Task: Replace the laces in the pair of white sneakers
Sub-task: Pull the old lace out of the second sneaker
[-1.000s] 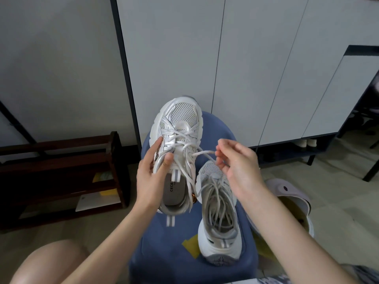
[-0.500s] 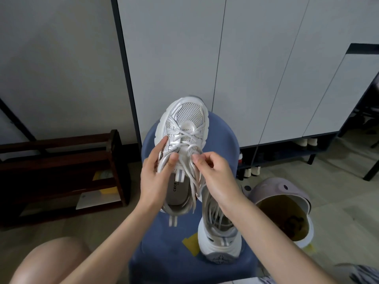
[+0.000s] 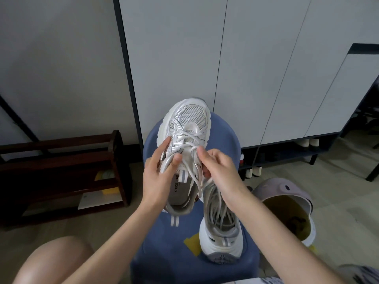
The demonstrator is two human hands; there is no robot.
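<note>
- The left hand (image 3: 159,177) holds one white sneaker (image 3: 185,144) up over the blue stool (image 3: 170,247), thumb on the tongue, fingers curled round its side.
- The right hand (image 3: 217,171) pinches the lace (image 3: 194,158) near the middle holes of that shoe.
- The other sneaker (image 3: 220,228) stands on the stool, just beside the first, with loose laces piled in it.
- The step looks like working the lace through the holes; I cannot tell if it is going in or coming out.
- Next, the right hand should pull the lace gently through one hole while the left hand keeps the shoe steady.
- A purple bin (image 3: 287,203) sits on the floor nearby.
</note>
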